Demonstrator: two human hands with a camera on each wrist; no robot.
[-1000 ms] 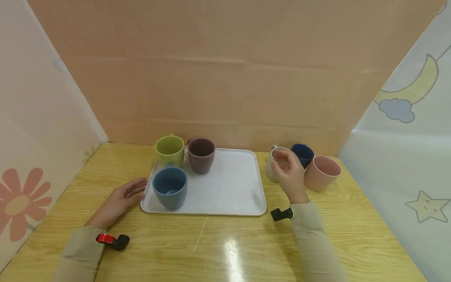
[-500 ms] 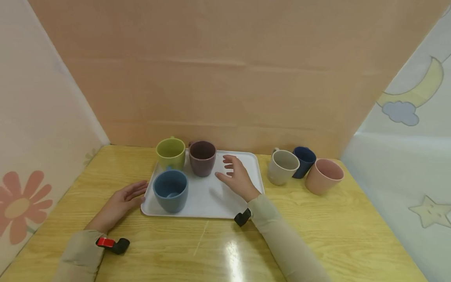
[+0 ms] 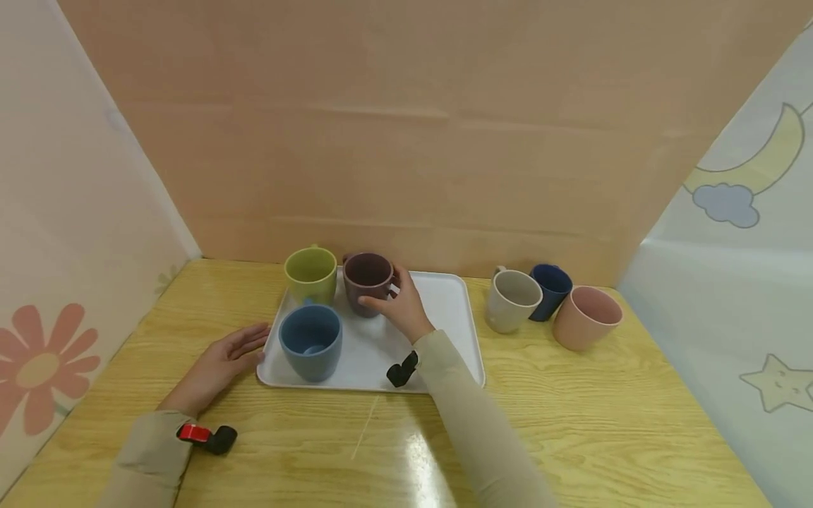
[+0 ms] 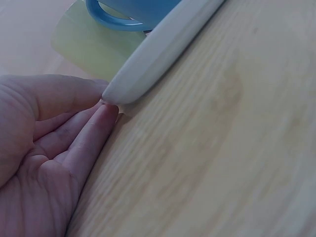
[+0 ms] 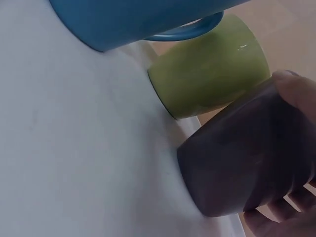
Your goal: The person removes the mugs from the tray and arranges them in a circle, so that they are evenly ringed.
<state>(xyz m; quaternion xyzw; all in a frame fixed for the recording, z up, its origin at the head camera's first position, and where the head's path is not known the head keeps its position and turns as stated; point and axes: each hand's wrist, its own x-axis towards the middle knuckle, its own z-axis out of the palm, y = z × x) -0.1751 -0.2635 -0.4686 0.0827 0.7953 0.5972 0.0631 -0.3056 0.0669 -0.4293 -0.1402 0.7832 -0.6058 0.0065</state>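
Note:
A dark purple mug (image 3: 368,275) stands upright at the back of the white tray (image 3: 419,367), with its base on the tray in the right wrist view. My right hand (image 3: 401,303) holds its body, thumb on one side and fingers on the other. Left of it is a yellow-green mug (image 3: 312,279), and nearer me a larger blue mug (image 3: 311,346). My left hand (image 3: 222,360) lies by the tray's left edge with fairly straight fingers. In the left wrist view its fingertips (image 4: 106,111) touch the tray rim.
Right of the tray, a light grey mug (image 3: 511,300), a navy mug (image 3: 551,289) and a pink cup (image 3: 584,317) stand close together on the wooden table (image 3: 305,451). A tan backdrop (image 3: 406,141) rises behind, with printed panels at both sides.
My right hand has come left from the light grey mug, across the tray, and taken hold of the purple mug. My left hand has stayed at the tray's edge.

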